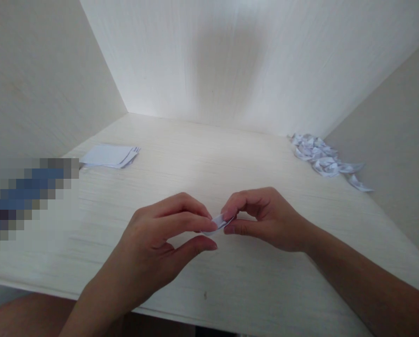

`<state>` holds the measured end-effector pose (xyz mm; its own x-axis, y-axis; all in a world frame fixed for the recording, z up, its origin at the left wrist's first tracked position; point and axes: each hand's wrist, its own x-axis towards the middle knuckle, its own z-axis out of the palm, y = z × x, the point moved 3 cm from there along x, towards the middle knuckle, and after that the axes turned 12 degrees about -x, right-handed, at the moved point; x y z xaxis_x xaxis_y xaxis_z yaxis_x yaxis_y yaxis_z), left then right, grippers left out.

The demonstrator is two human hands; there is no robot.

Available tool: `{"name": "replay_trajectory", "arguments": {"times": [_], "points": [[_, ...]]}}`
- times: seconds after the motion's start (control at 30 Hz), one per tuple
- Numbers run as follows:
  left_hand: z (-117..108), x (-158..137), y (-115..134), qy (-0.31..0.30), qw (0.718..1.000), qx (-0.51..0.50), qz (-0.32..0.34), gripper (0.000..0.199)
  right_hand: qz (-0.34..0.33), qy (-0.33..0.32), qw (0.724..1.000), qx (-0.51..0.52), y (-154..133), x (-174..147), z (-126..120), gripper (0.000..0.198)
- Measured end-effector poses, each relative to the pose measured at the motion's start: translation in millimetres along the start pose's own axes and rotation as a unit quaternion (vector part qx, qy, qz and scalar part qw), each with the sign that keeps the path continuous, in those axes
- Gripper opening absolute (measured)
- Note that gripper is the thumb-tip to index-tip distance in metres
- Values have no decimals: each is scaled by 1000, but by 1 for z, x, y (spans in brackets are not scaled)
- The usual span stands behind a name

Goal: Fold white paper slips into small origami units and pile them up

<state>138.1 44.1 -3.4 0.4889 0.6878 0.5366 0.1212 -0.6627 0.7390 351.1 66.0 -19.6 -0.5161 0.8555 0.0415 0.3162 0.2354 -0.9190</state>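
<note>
A small folded strip of white paper (pixel 217 222) is held between my two hands above the pale tabletop. My right hand (pixel 265 217) pinches its right end between thumb and forefinger. The fingertips of my left hand (pixel 170 234) press on the paper's left end from above, while the left thumb sits a little below, apart from the paper. Fingers cover part of the strip, so its full folded shape is hidden.
A stack of white paper sheets (pixel 107 155) lies at the left near the side wall. Several folded white paper pieces (pixel 316 153) are heaped at the right wall. Pale panels enclose the tabletop (pixel 195 159) at the back and both sides. A blurred patch covers the far left.
</note>
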Motion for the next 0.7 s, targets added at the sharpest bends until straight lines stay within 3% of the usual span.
{"name": "replay_trajectory", "arguments": {"times": [0.13,0.33,0.53,0.7], "points": [[4,2,3,-3,1000,-15,18,18,29,-43,995,82,4,0,6,15],[6,2,3,27,999,4,30,18,-27,3,992,124,-1,2,5,11],[9,0,5,25,999,-15,31,20,3,-68,971,231,0,1,10,10],[14,1,8,11,998,-52,21,25,5,-83,962,261,3,1,14,12]]}}
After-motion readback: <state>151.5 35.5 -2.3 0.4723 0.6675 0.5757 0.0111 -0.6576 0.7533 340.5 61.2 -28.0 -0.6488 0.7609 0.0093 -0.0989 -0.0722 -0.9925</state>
